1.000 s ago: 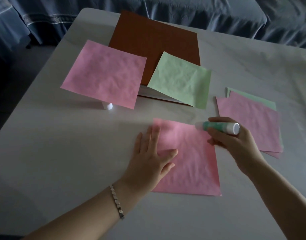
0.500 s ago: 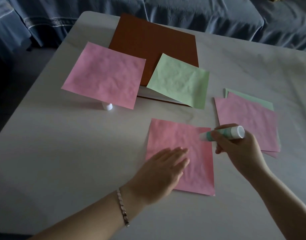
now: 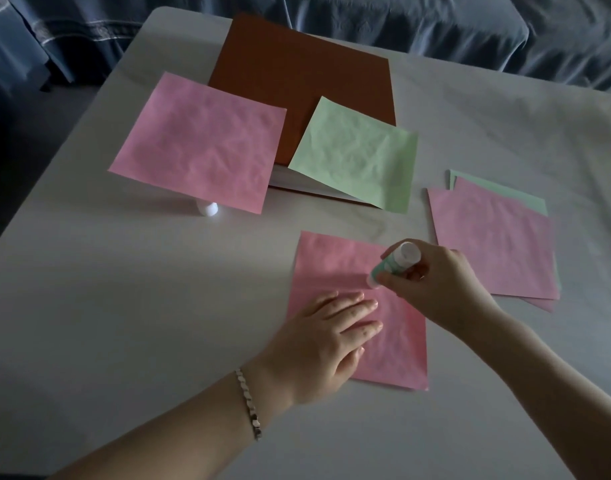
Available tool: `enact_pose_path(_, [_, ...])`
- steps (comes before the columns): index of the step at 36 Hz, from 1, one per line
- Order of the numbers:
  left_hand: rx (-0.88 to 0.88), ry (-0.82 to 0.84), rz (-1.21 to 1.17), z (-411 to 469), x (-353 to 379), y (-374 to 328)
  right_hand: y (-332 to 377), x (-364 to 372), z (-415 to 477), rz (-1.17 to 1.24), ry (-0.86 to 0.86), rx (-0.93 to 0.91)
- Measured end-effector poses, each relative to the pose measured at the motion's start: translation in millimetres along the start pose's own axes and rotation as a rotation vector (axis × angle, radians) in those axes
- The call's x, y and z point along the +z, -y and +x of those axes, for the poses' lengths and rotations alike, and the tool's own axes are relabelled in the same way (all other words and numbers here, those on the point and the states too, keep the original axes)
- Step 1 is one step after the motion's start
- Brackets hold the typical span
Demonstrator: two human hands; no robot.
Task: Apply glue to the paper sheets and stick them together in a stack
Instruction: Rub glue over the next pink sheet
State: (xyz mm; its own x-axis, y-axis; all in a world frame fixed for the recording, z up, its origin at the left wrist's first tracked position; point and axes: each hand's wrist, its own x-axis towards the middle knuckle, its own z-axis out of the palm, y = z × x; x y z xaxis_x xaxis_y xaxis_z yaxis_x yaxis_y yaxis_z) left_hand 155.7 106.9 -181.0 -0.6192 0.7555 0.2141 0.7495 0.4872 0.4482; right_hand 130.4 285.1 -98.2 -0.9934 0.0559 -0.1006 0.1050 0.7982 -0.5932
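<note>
Now right fingers (image 3: 397, 281) pinch the glue stick (image 3: 395, 259), tipped steeper onto the pink sheet (image 3: 331, 265).

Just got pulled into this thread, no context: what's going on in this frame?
A person is gluing paper at a table. The left hand lies flat on a pink sheet, holding it down. The right hand grips a glue stick with its tip down near that sheet's middle. To the right lies a stack of pink and green sheets. Farther back, a far pink sheet and a green sheet lie partly over a brown pad.
</note>
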Motion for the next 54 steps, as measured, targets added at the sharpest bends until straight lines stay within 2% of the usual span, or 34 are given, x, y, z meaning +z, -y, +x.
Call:
enact_pose_path(10, [-0.012, -0.029, -0.005, 2, -3, -4, -1, 4, 18, -0.036, -0.158, -0.009])
enact_pose_path(15, [0.003, -0.057, 0.074, 7, 1, -8, -7, -7, 9, 0.14, -0.215, 0.078])
enact_pose_path(20, [-0.005, -0.099, 0.051, 6, 9, -8, -9, -11, -17, 0.208, -0.156, 0.131])
enact_pose_path(24, [-0.002, -0.058, 0.056, 4, 7, -7, -11, -2, -22, 0.201, -0.113, 0.137])
enact_pose_path(32, [0.028, -0.011, 0.061, 5, 2, -8, -9, 7, -1, 0.141, -0.204, 0.081])
enact_pose_path(40, [0.021, 0.032, 0.061, 5, 2, -9, -8, -5, 6, 0.138, -0.293, 0.105])
enact_pose_path(46, [0.036, 0.029, 0.046, 5, 5, -7, -15, -6, -29, 0.151, -0.182, 0.16])
enact_pose_path(54, [0.029, 0.028, 0.04, 5, 3, -7, -20, 3, -14, 0.149, -0.215, 0.135])
